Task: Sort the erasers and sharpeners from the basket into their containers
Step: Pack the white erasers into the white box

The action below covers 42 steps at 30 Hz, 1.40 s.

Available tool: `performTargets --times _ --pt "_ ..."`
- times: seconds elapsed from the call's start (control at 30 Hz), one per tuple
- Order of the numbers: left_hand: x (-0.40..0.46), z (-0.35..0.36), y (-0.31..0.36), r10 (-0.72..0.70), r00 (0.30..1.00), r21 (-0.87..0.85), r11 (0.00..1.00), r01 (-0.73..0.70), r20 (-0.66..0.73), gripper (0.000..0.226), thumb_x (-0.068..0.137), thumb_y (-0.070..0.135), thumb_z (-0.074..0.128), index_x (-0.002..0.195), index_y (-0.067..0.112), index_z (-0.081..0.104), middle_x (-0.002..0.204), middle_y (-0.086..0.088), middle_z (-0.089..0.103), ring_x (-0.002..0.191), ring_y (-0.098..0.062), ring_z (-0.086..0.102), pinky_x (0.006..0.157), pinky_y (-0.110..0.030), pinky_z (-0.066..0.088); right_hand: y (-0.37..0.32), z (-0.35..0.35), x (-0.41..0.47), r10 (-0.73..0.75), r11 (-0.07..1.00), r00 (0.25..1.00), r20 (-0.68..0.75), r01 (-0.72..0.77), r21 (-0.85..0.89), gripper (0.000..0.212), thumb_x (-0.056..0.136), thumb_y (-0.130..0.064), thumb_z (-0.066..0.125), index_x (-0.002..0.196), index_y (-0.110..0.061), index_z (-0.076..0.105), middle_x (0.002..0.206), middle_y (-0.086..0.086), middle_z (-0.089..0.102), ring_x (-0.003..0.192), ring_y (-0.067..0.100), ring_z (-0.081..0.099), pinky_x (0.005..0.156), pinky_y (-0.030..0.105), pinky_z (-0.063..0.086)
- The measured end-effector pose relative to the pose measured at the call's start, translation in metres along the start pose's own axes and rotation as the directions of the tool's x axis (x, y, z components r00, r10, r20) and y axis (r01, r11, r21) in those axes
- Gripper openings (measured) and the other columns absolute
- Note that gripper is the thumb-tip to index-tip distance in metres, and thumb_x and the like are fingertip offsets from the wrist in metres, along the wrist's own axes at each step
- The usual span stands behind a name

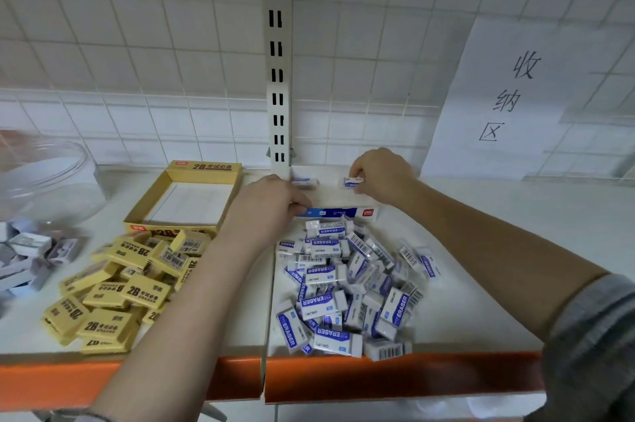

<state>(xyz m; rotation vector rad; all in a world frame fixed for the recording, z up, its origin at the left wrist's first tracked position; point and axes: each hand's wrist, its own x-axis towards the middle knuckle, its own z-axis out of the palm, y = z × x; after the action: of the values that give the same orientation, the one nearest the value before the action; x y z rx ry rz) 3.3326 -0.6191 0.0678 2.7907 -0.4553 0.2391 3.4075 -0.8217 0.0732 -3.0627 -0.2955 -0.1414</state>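
Observation:
A heap of white and blue erasers (347, 280) lies on the right half of the white shelf (481, 284). Behind it stands a low white and blue eraser box (347, 213). My left hand (271, 205) grips the box's left front edge. My right hand (381, 175) pinches one white and blue eraser (352, 182) over the far right part of the box. Another such eraser (304, 181) lies at the box's back left. A pile of yellow 2B erasers (120, 284) lies to the left, in front of an open yellow box (185, 201).
A clear plastic jar (44, 177) lies on its side at the far left, with grey and white small items (24, 260) spilled before it. A slotted metal upright (278, 77) rises behind the boxes. A paper sign (515, 98) hangs at right. The shelf's orange front edge (378, 377) runs below.

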Motion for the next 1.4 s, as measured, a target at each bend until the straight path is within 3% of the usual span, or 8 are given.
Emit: performTargets --times 0.2,0.33,0.4,0.57,0.93,1.1,1.27,1.4 --pt "-0.002 0.001 0.001 -0.015 1.000 -0.034 0.999 0.014 -0.020 0.023 0.093 0.024 0.055 0.108 0.035 0.070 0.111 0.003 0.066 0.104 -0.014 0.056 0.089 -0.032 0.045 -0.010 0.000 -0.002 0.001 0.962 0.996 -0.085 -0.024 -0.271 0.018 0.087 -0.006 0.057 0.102 -0.014 0.063 0.103 0.004 0.058 0.096 0.021 0.053 0.068 0.029 0.037" --pt "-0.007 0.003 -0.002 -0.029 0.999 -0.131 0.991 0.023 -0.044 0.024 0.094 0.023 0.055 0.111 0.031 0.069 0.114 0.005 0.066 0.105 -0.011 0.056 0.088 -0.020 0.041 -0.015 -0.005 -0.002 0.064 0.977 0.998 -0.018 -0.066 -0.205 0.010 0.083 0.002 0.057 0.085 -0.008 0.059 0.095 0.006 0.054 0.080 0.022 0.050 0.064 0.030 0.040" --pt "-0.010 0.002 -0.003 -0.035 0.998 -0.183 0.983 0.026 -0.047 0.024 0.094 0.019 0.055 0.112 0.026 0.069 0.117 0.005 0.066 0.108 -0.010 0.056 0.085 -0.013 0.034 -0.018 -0.013 0.004 0.055 0.988 0.998 -0.029 -0.059 -0.144 0.018 0.081 0.003 0.059 0.094 -0.009 0.064 0.098 0.007 0.062 0.081 0.022 0.056 0.065 0.029 0.043" --pt "-0.021 -0.002 -0.002 -0.065 0.995 -0.269 0.962 0.043 -0.073 0.025 0.094 0.016 0.055 0.113 0.023 0.069 0.117 0.010 0.065 0.104 -0.008 0.058 0.081 -0.010 0.035 -0.051 -0.020 0.016 -0.257 0.955 0.963 0.083 0.241 0.173 0.023 0.087 -0.014 0.064 0.108 -0.007 0.069 0.108 0.005 0.068 0.096 0.022 0.064 0.086 0.031 0.050" --pt "-0.024 -0.004 -0.003 -0.015 0.998 -0.270 0.963 -0.003 -0.063 0.025 0.093 0.011 0.055 0.108 0.022 0.071 0.116 0.010 0.066 0.105 -0.007 0.059 0.081 -0.007 0.034 -0.066 -0.009 0.019 -0.370 0.929 0.906 0.208 0.357 0.099 0.028 0.091 -0.026 0.061 0.114 -0.011 0.067 0.095 -0.002 0.060 0.093 0.018 0.056 0.073 0.025 0.036" --pt "-0.022 -0.004 -0.005 -0.035 0.998 -0.262 0.965 0.021 -0.048 0.024 0.093 0.014 0.054 0.108 0.024 0.071 0.114 0.012 0.066 0.102 -0.006 0.058 0.084 -0.011 0.037 -0.046 -0.012 0.017 -0.281 0.922 0.951 0.129 0.230 0.312 0.020 0.086 -0.017 0.067 0.105 -0.010 0.065 0.107 0.004 0.066 0.088 0.015 0.061 0.071 0.022 0.046" --pt "-0.021 -0.003 -0.004 -0.041 0.998 -0.257 0.966 0.028 -0.043 0.025 0.094 0.014 0.052 0.109 0.024 0.070 0.115 0.011 0.065 0.102 -0.007 0.058 0.088 -0.018 0.042 -0.014 -0.039 0.007 -0.107 0.793 0.992 -0.068 0.126 0.596 0.019 0.083 -0.022 0.072 0.100 -0.016 0.066 0.073 -0.003 0.070 0.055 0.004 0.059 0.057 0.009 0.045" --pt "-0.020 -0.003 -0.002 -0.034 0.998 -0.243 0.970 0.019 -0.056 0.027 0.095 0.014 0.050 0.113 0.021 0.069 0.118 0.009 0.065 0.106 -0.010 0.058 0.089 -0.018 0.041 0.003 -0.038 0.004 0.005 0.707 0.998 0.057 -0.044 0.706 0.016 0.081 -0.023 0.074 0.085 -0.009 0.069 0.070 0.004 0.070 0.057 0.007 0.065 0.062 0.020 0.054"
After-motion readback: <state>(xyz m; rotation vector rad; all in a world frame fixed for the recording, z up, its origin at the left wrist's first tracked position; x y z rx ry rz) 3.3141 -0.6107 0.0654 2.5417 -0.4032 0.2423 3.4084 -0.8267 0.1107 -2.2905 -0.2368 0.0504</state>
